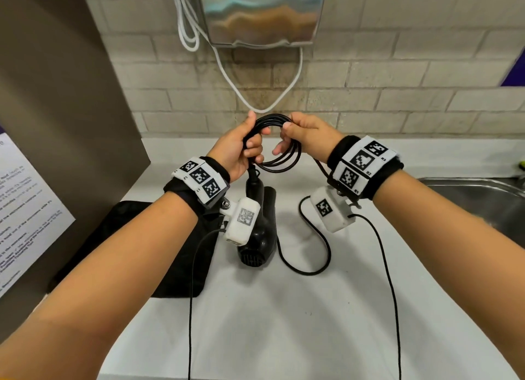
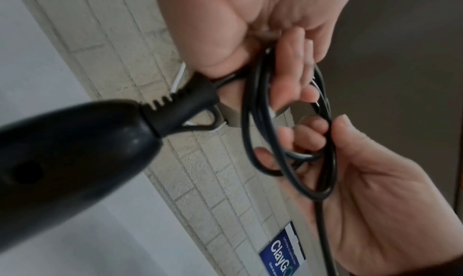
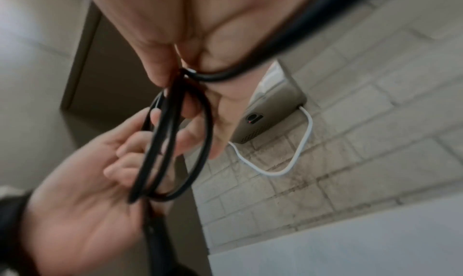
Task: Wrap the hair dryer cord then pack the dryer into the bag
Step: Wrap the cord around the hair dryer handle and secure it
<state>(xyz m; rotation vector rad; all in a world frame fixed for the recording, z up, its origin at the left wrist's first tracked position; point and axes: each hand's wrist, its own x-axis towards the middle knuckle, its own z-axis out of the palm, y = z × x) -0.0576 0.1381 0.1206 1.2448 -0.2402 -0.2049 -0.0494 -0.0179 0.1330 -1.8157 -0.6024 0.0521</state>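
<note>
Coiling black cord point(image 1: 279, 149), apparently gripped between left hand point(image 1: 235, 149) and right hand point(image 1: 306, 136).

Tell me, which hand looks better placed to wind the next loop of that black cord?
Probably the right hand. It pinches the coil's top where the loose cord trails off beneath it across the counter. The left hand grips the loops above the dryer, anchoring them.

Head view looks down over the counter point(image 1: 284, 308); both wrist views look up, close on the hands.
</note>
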